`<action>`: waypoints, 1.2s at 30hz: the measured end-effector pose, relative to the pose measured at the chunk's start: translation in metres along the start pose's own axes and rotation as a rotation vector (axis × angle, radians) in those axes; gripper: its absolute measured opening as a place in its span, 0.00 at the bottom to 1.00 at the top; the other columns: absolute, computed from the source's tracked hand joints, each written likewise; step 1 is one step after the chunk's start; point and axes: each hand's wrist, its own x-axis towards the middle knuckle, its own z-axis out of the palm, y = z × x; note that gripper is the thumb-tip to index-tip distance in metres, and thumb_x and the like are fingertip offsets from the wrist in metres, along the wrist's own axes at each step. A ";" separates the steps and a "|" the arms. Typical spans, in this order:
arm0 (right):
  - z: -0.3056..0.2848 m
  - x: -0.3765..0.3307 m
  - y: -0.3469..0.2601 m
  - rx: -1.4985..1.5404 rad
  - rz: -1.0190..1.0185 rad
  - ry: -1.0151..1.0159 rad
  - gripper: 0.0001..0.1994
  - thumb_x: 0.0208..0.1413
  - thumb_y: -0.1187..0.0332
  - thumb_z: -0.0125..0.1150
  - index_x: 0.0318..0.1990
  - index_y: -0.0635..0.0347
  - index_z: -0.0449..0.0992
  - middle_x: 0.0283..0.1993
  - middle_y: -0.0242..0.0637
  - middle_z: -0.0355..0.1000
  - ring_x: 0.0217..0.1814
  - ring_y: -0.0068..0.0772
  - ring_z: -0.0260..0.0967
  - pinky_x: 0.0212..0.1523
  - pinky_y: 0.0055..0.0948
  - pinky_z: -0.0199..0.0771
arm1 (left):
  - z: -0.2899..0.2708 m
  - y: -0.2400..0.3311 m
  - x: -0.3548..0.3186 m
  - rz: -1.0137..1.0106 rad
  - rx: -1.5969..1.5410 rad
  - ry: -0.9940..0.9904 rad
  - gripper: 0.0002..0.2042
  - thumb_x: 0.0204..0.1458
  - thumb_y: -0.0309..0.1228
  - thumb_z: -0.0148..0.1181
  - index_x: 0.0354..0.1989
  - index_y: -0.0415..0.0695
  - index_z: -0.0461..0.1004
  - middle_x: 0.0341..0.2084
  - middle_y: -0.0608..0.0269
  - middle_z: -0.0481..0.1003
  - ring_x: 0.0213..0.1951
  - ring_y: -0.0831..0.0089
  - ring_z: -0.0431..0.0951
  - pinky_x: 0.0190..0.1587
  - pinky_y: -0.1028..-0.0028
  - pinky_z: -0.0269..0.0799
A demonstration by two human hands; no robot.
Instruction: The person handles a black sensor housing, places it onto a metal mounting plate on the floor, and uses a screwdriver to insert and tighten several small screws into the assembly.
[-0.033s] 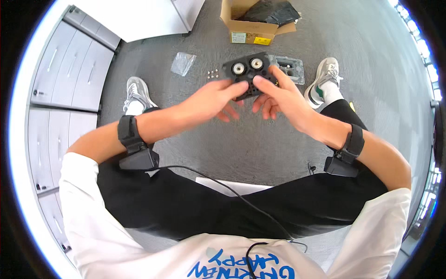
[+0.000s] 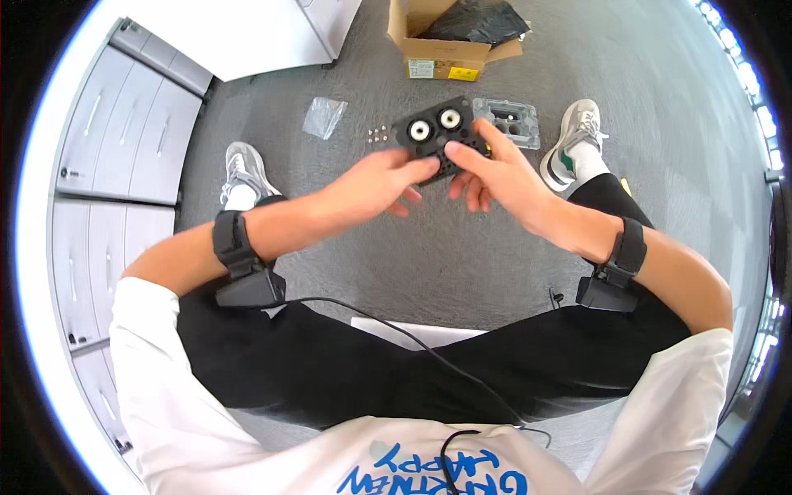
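Note:
Between my two hands is a flat black plate [image 2: 422, 147] full of small holes, with two round white-rimmed parts [image 2: 419, 130] set side by side on its far half. It is held above the floor, a little tilted. My left hand [image 2: 384, 177] grips its near left edge, thumb along the top and fingers partly hidden underneath. At the right edge my right hand [image 2: 499, 169] is closed on it, the thumb pressing the upper face and the index finger along the side. Several tiny metal pieces [image 2: 377, 134] lie on the floor just left of the plate.
Beyond the plate a clear plastic case [image 2: 528, 111] with small parts rests on the floor. An open cardboard box [image 2: 441, 51] holding black wrapping stands farther off. A clear plastic bag [image 2: 324, 118] lies left. Grey cabinets [image 2: 124, 124] line the left; a black cable [image 2: 396, 326] crosses my lap.
The plate has tilted slightly and shifted a little toward me. My left thumb sits lower on its near edge. My right hand keeps its hold almost unchanged.

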 end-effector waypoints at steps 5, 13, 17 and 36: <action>0.002 0.012 0.011 -0.112 -0.057 0.050 0.23 0.61 0.54 0.64 0.57 0.59 0.71 0.39 0.37 0.71 0.41 0.27 0.72 0.37 0.29 0.74 | -0.008 -0.019 0.007 -0.034 -0.019 0.051 0.26 0.61 0.48 0.60 0.57 0.36 0.74 0.51 0.59 0.76 0.50 0.71 0.75 0.54 0.72 0.69; -0.002 0.010 0.001 -0.299 -0.179 0.185 0.24 0.55 0.57 0.69 0.50 0.69 0.77 0.48 0.45 0.68 0.52 0.39 0.69 0.54 0.37 0.69 | -0.001 0.001 -0.004 0.187 -0.142 0.125 0.20 0.59 0.34 0.64 0.57 0.36 0.74 0.48 0.62 0.77 0.52 0.76 0.73 0.57 0.72 0.67; 0.004 0.007 -0.013 -0.179 -0.187 0.165 0.24 0.53 0.60 0.70 0.49 0.73 0.76 0.48 0.48 0.72 0.53 0.40 0.71 0.55 0.37 0.69 | -0.001 0.005 -0.004 0.220 -0.159 0.189 0.19 0.60 0.31 0.63 0.57 0.36 0.73 0.48 0.63 0.77 0.52 0.77 0.74 0.57 0.73 0.67; 0.013 0.022 -0.028 -0.242 -0.357 0.342 0.21 0.55 0.61 0.71 0.50 0.65 0.75 0.51 0.46 0.66 0.55 0.44 0.71 0.56 0.41 0.71 | -0.014 0.024 -0.002 0.468 0.094 0.409 0.16 0.61 0.31 0.58 0.54 0.37 0.74 0.42 0.60 0.79 0.49 0.74 0.74 0.54 0.71 0.68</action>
